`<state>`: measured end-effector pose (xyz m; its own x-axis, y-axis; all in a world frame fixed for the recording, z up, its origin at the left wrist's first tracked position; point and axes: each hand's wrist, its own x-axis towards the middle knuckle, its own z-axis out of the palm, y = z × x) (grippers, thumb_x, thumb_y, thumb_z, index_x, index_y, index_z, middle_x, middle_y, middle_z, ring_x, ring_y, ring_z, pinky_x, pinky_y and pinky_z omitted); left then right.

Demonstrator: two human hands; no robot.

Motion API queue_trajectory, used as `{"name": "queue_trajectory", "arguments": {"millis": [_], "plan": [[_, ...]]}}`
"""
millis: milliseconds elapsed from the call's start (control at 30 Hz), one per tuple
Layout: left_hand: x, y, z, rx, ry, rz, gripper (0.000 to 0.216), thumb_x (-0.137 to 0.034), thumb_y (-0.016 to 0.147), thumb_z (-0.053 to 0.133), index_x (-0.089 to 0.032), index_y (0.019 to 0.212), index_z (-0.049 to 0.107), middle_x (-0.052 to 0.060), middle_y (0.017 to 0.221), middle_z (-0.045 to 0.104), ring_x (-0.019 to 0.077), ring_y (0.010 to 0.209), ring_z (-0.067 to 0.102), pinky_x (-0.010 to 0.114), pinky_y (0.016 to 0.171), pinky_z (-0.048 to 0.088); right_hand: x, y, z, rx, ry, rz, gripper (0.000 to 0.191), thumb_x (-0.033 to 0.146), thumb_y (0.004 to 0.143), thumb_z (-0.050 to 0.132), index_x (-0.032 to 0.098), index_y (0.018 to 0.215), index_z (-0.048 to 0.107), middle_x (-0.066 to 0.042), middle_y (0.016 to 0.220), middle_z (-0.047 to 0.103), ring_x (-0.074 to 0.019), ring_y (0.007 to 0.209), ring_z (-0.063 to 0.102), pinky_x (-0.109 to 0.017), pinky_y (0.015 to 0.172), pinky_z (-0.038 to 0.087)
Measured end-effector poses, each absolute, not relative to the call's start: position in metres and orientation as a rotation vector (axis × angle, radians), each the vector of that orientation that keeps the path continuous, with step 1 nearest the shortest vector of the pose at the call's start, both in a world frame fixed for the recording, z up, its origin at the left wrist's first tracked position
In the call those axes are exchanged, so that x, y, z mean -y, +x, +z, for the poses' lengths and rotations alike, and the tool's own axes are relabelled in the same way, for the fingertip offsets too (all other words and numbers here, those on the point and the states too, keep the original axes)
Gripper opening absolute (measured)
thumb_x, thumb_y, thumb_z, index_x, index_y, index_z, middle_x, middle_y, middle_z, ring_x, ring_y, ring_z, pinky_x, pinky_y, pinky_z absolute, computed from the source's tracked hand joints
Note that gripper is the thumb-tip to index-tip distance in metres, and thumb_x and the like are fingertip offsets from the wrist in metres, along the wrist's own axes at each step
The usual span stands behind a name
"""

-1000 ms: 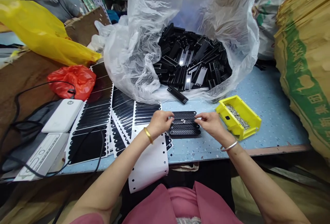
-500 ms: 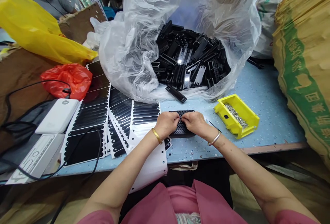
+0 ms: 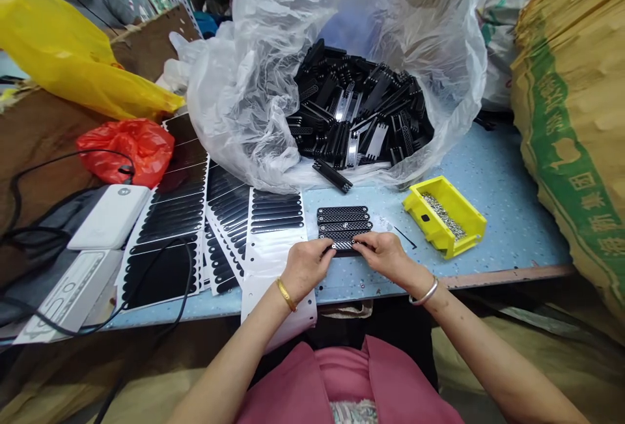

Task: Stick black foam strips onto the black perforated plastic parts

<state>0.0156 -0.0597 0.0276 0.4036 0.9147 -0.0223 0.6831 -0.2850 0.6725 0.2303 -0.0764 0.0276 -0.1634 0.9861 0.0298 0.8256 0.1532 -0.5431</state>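
Several black strips with a dotted mesh surface [image 3: 342, 211] lie side by side on the blue table in front of me. The nearest black strip [image 3: 344, 245] has my left hand [image 3: 306, 266] at its left end, thumb and fingers pinched on it. At the other end, my right hand [image 3: 390, 258] pinches the same strip. Small shiny dots show near the strips' ends and in the middle of one. To the right of the strips lies a thin black L-shaped tool [image 3: 405, 238]. A single black piece [image 3: 333, 176] rests beyond them.
A clear plastic bag [image 3: 254, 118] full of black pieces [image 3: 361, 111] stands at the back. The yellow bin [image 3: 471, 215] holds small metal parts. Sheets of black stickers [image 3: 161, 241], a white power bank [image 3: 110, 215] and a red bag [image 3: 129, 150] sit left; a large sack [image 3: 581, 118] stands right.
Both hands have moved from the middle of the row toward me and farther apart, out to the ends of the nearest strip. More of the strips now shows.
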Motion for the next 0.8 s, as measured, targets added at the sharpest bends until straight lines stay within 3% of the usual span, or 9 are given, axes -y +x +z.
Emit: {"name": "queue_trajectory", "arguments": {"millis": [100,233,400,533,800], "plan": [[0.062,0.009,0.027,-1.453,1.846,0.621,0.025,-0.025,0.085,0.066,-0.019,0.107,0.072,-0.001,0.063,0.066,0.0133,0.058,0.059,0.024,0.065,0.046,0.078,0.237,0.033,1.843,-1.770,0.679,0.020,0.030,0.081,0.065,0.022,0.092,0.081,-0.005,0.069,0.075,-0.0207,0.059,0.066,-0.031,0.062,0.050],[0.065,0.001,0.026,-1.609,1.649,0.821,0.017,-0.029,0.084,0.062,-0.019,0.095,0.070,-0.004,0.055,0.058,0.0121,0.052,0.054,0.023,0.060,0.043,0.086,0.245,0.038,1.565,-1.783,0.737,0.020,0.037,0.079,0.064,0.022,0.078,0.077,-0.001,0.053,0.064,-0.0168,0.049,0.055,-0.029,0.052,0.043],[0.063,0.009,0.022,-1.682,1.748,0.741,0.024,-0.043,0.080,0.068,-0.020,0.080,0.060,-0.004,0.051,0.052,0.0143,0.052,0.052,0.026,0.059,0.038,0.086,0.243,0.031,1.329,-1.895,0.576,0.039,0.051,0.071,0.073,0.023,0.052,0.054,0.000,0.047,0.054,-0.0139,0.047,0.047,-0.028,0.048,0.037],[0.061,0.020,0.020,-1.713,1.829,0.606,0.030,-0.046,0.078,0.069,-0.021,0.071,0.053,-0.003,0.053,0.051,0.0157,0.055,0.051,0.026,0.058,0.033,0.079,0.238,0.026,1.426,-2.007,0.458,0.053,0.061,0.065,0.075,0.024,0.046,0.043,0.000,0.044,0.052,-0.0137,0.046,0.046,-0.027,0.048,0.034],[0.057,0.022,0.020,-1.658,1.707,0.656,0.029,-0.038,0.075,0.068,-0.022,0.062,0.048,-0.004,0.049,0.050,0.0135,0.050,0.048,0.025,0.056,0.032,0.061,0.229,0.038,1.722,-2.112,0.523,0.047,0.049,0.065,0.078,0.022,0.044,0.046,0.002,0.040,0.049,-0.0124,0.045,0.044,-0.026,0.047,0.025]]}}
